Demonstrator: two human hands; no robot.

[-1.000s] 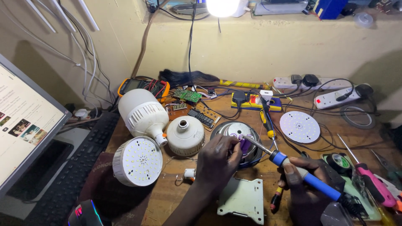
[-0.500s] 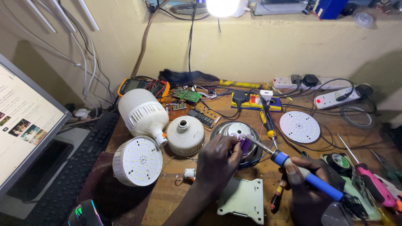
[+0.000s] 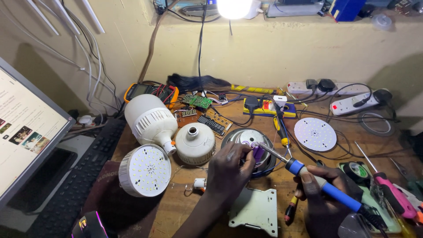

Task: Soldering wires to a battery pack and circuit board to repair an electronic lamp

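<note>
Soldering at the round metal lamp housing (image 3: 247, 147), table centre.
Left hand (image 3: 229, 169) pinches a small purple part (image 3: 257, 153) over it; right hand (image 3: 324, 194), at 4 o'clock, grips the blue-handled soldering iron (image 3: 324, 185). Part looks light, fragile: hold by edges; iron by handle only.

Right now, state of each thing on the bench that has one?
Lamp: lit.
Monitor: on, showing a page.
Left hand: pinching a purple part over the round metal housing.
Right hand: gripping the soldering iron, tip at the purple part.
Large white bulb: lying on its side, unlit.
LED disc: flat, unlit.
Power strip: plugs in.
</note>
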